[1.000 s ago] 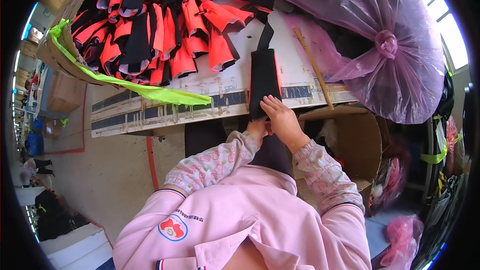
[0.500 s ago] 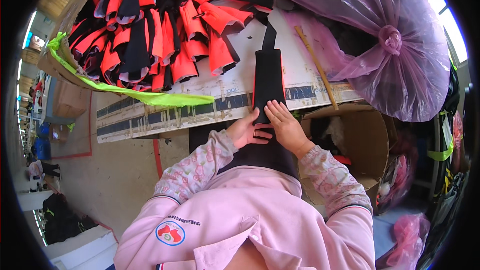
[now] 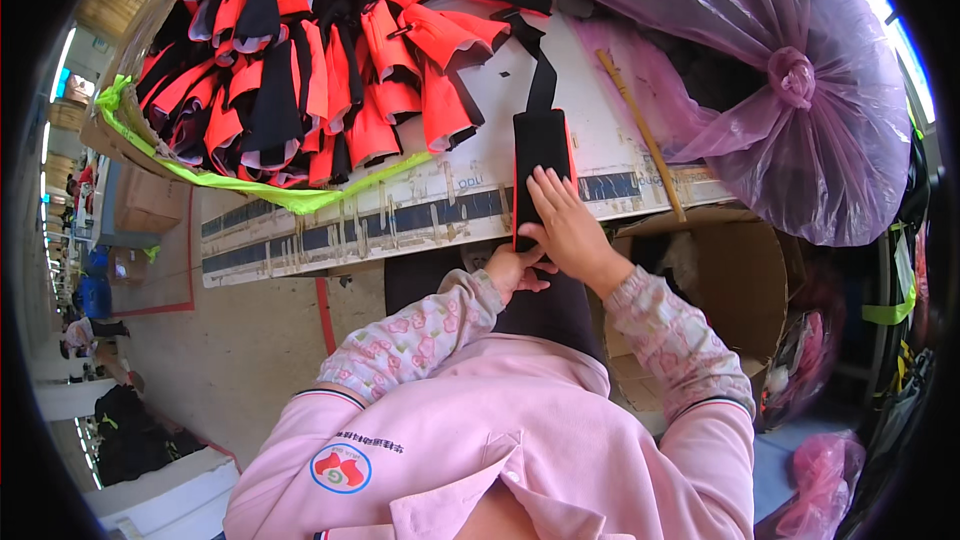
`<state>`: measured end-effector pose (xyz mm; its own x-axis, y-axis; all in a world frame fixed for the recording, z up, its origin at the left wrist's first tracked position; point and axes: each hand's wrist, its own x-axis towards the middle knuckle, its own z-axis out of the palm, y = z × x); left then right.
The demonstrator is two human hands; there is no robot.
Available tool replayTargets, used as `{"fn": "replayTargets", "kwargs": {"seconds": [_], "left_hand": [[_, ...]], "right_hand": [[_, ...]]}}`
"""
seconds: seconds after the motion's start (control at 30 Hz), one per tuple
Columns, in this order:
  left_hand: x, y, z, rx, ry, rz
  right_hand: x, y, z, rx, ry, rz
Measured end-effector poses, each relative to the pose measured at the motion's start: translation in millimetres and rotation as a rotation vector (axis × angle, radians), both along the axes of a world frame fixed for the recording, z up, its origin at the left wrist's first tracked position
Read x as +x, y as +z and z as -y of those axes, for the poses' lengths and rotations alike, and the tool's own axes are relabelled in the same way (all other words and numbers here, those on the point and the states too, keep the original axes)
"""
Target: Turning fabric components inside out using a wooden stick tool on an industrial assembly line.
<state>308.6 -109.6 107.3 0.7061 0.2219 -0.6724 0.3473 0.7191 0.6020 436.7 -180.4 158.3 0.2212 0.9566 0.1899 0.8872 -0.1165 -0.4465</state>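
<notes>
A black fabric sleeve (image 3: pixel 541 140) with bright orange side edges lies lengthwise over the table's near edge, and a black strap (image 3: pixel 541 82) runs from its far end. My right hand (image 3: pixel 578 235) rests on top of it, fingers stretched out flat along the fabric and thumb toward its near end. At that near end my left hand (image 3: pixel 512 272) is closed, its fingers curled below the edge of the sleeve. The left fingertips are partly hidden by the right hand.
A heap of orange and black sleeves (image 3: pixel 370 130) fills a box rimmed with a yellow-green band (image 3: pixel 300 202) at the far left. A yellowish stick (image 3: pixel 645 140) lies on the white table (image 3: pixel 480 155). A tied purple plastic bag (image 3: pixel 850 140) bulges far right, above an open cardboard box (image 3: pixel 740 280).
My right hand has moved a little farther up the sleeve. The left hand has shifted slightly down and right, and its spread fingers have curled in at the near end.
</notes>
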Motion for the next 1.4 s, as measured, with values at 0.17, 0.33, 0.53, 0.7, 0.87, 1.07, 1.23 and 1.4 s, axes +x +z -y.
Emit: {"fn": "replayTargets", "kwargs": {"seconds": [0.17,0.33,0.53,0.7,0.87,1.07,1.23,1.4], "left_hand": [[5.9,0.0,2.3,0.06,-0.013,-0.07],[4.8,-10.4,7.9,0.125,-0.011,-0.036],[-3.6,-4.6,9.0,-0.056,0.172,0.008],[-2.7,-5.0,2.1,-0.24,0.098,0.034],[4.7,29.6,18.8,-0.169,-0.053,0.066],[7.2,41.2,-10.0,-0.186,-0.206,0.519],[41.9,105.4,-15.6,-0.494,0.068,0.813],[53.0,114.5,-4.7,-0.233,0.244,0.822]], "right_hand": [[38.9,-21.0,-61.9,0.094,-0.11,0.167],[68.7,-30.4,-97.0,-0.011,-0.226,0.108],[38.5,16.2,-49.9,0.148,-0.114,0.223],[-33.4,46.6,54.7,-0.025,-0.064,0.21],[-17.2,5.3,68.1,-0.011,-0.213,0.147],[9.0,32.3,96.2,0.7,-0.463,-1.322],[-15.9,49.6,123.6,0.771,-0.355,-1.743],[-40.7,-5.9,138.8,0.664,-0.486,-1.963]]}}
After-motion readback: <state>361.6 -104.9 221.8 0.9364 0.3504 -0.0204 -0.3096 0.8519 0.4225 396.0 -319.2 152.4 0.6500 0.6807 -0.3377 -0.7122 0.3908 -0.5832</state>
